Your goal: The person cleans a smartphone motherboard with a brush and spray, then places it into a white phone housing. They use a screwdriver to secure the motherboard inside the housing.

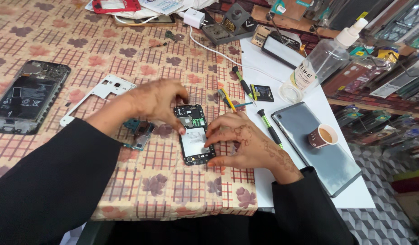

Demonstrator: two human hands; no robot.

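Note:
A small opened phone (194, 136) lies back-up on the patterned tablecloth (128, 54), its circuit board and silver shield showing. My left hand (156, 100) arches over its top left corner, fingertips touching the edge. My right hand (246, 143) rests on its right side, fingers pressing on the lower half and thumb by the bottom corner. A white phone frame (100, 93) lies left of my left hand. A loose green circuit board (139, 132) sits under my left wrist.
A bigger opened phone (26, 95) lies far left. Screwdrivers (269, 128), a small battery (262, 92), a grey tablet (309, 149) with a paper cup (323, 135) of tea, and a clear spray bottle (325, 56) are on the right. A charger (194, 18) and holder (227, 25) sit at the back.

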